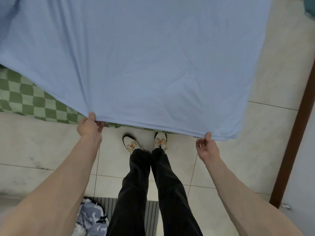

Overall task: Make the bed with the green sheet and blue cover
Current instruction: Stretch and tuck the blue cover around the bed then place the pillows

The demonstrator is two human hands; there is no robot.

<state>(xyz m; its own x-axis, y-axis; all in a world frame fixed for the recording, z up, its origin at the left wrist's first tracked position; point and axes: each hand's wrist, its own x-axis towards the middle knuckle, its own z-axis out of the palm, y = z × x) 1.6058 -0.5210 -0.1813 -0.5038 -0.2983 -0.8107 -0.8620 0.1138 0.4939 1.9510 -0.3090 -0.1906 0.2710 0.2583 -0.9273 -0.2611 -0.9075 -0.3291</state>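
Observation:
The light blue cover (136,57) is spread wide and lifted, filling the upper part of the view. My left hand (89,127) pinches its near edge at the left. My right hand (207,148) pinches the same edge near the right corner. Under the cover, the green checkered sheet (30,101) shows at the left, lying on the bed and hanging over its near side. Most of the sheet and the bed are hidden by the cover.
I stand on pale floor tiles (42,145), my shoes (131,142) close to the bed's edge. A striped mat (151,217) and a crumpled blue-grey patterned cloth (92,217) lie behind my feet. A brown wooden door frame (293,133) runs along the right.

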